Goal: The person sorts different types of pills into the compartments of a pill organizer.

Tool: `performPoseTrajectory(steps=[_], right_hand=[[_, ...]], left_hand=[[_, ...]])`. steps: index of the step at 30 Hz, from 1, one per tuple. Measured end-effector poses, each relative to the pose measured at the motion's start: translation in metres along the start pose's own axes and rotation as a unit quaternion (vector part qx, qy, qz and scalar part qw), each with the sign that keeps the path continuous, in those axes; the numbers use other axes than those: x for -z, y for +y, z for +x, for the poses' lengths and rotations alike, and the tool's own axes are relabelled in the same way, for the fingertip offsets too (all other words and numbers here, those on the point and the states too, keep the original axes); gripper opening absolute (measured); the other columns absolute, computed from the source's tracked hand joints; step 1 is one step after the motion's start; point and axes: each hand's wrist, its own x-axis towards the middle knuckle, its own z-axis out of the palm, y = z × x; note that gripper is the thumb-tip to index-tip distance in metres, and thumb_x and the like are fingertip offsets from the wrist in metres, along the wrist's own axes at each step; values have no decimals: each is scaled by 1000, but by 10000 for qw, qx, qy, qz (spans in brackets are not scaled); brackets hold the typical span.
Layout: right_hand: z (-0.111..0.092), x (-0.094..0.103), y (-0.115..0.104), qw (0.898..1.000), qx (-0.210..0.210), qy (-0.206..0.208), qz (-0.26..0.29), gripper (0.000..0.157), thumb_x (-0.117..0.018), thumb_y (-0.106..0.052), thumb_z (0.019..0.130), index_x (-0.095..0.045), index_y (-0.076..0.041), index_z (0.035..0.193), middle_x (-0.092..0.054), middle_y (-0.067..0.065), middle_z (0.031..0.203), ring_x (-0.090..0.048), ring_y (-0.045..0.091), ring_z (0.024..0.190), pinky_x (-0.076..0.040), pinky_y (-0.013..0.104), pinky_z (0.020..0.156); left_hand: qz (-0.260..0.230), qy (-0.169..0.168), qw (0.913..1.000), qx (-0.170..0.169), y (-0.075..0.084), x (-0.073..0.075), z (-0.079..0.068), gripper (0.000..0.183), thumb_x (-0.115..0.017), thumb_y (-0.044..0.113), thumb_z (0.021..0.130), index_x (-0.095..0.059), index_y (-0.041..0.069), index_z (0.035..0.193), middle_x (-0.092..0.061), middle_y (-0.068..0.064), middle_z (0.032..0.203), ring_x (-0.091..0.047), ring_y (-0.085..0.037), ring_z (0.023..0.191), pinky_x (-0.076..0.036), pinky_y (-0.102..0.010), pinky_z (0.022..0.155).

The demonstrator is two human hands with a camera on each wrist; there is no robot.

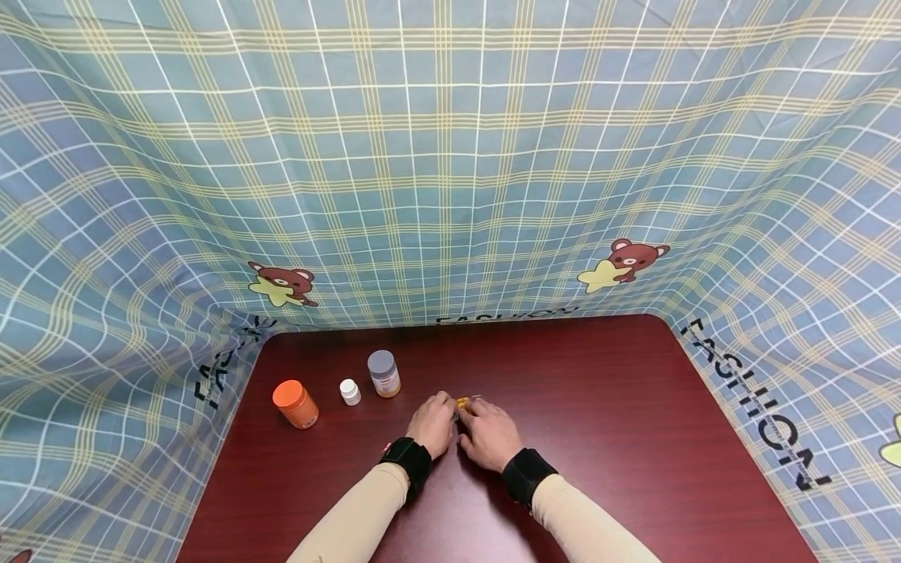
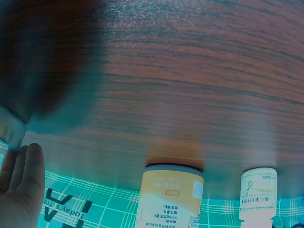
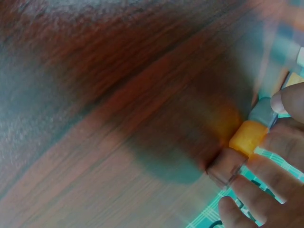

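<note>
My two hands meet at the middle of the dark red table (image 1: 605, 438). Between them they hold a small strip-shaped pill box (image 1: 462, 403) with an orange part. The left hand (image 1: 442, 408) grips its left end, and the right hand (image 1: 474, 411) pinches its right end. In the right wrist view the pill box (image 3: 248, 137) shows clear, orange and grey compartments in a row, lying on the wood against my fingers (image 3: 266, 185). In the left wrist view my fingers (image 2: 23, 190) sit below a clear corner of the box (image 2: 10, 128).
Three bottles stand to the left: an orange-capped one (image 1: 296, 404), a small white one (image 1: 349, 392) and a grey-capped one (image 1: 383, 373). The grey-capped bottle (image 2: 171, 194) and white bottle (image 2: 258, 192) also show in the left wrist view. A plaid cloth (image 1: 450, 195) walls in the table.
</note>
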Motion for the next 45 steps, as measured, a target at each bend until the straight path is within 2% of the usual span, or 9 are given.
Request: performPoseTrajectory(steps=[10,15,26,34,37,45], right_hand=[[0,-5,-2,9991,140,352,211,48,-73,-22,72,-67,0,115,-61,15,117,-53,36,116,-45,44,96],[0,-7,-4,9990,148,334,247,47,-73,-22,73,-67,1,114,-61,16,116,-53,36,117,-44,43,98],[1,-5,-4,9995,49,180,261,46,-70,-23,76,-67,1,115,-60,16,119,-52,36,118,-44,43,98],[1,-2,-5,9994,65,171,280,47,-70,-22,76,-66,0,117,-61,15,119,-52,35,118,-44,42,98],[1,-4,-4,9994,63,182,283,46,-69,-22,77,-66,1,116,-61,16,118,-52,36,117,-44,42,97],[1,-7,-3,9993,55,252,286,46,-69,-23,75,-67,0,115,-61,16,117,-53,36,116,-44,43,98]], left_hand=[[38,240,9997,86,1,0,0,21,-73,5,71,-70,8,91,-63,-3,93,-64,-24,77,-53,-37,64],[40,286,9995,107,3,2,0,21,-73,4,70,-69,8,91,-66,-3,90,-66,-25,72,-53,-38,61],[-27,381,9992,135,3,-1,-3,26,-75,5,68,-70,8,94,-65,-3,91,-66,-24,73,-53,-36,62],[276,610,9977,-116,6,-5,-5,30,-77,6,62,-68,7,91,-63,-5,90,-64,-23,79,-54,-35,67],[292,689,9972,-65,8,-6,-5,31,-78,7,63,-70,7,93,-65,-5,94,-65,-22,82,-54,-34,70],[-71,271,9995,123,5,1,-2,27,-75,3,64,-71,9,90,-65,-3,90,-66,-22,77,-53,-35,66]])
